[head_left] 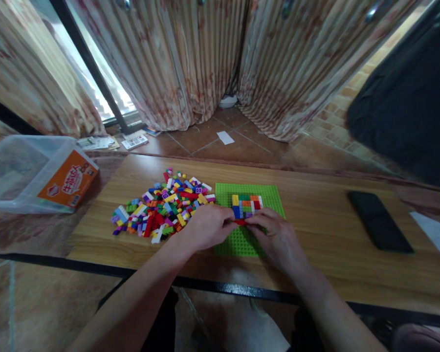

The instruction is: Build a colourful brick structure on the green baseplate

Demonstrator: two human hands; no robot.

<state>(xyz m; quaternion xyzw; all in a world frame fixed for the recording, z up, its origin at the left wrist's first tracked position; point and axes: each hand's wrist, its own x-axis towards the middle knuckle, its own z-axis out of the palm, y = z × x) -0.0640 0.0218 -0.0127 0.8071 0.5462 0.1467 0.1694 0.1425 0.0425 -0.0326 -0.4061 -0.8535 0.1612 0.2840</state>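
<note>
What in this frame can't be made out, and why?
- Ends of the red brick, head view: covered by fingers of the left hand and right hand.
- Lower layers of the brick pile, head view: buried under upper bricks.
- Left end of the plastic tub, head view: cut off by the left edge.
- Small print on the orange label, head view: too small, blurred.

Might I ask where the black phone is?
In the head view, the phone lies on the table at the right, between the green baseplate and white paper.

the studded baseplate (242, 244) and bricks (148, 226) look plastic, the tabletop (320, 220) smooth wood, the curtains (190, 63) cloth.
</note>
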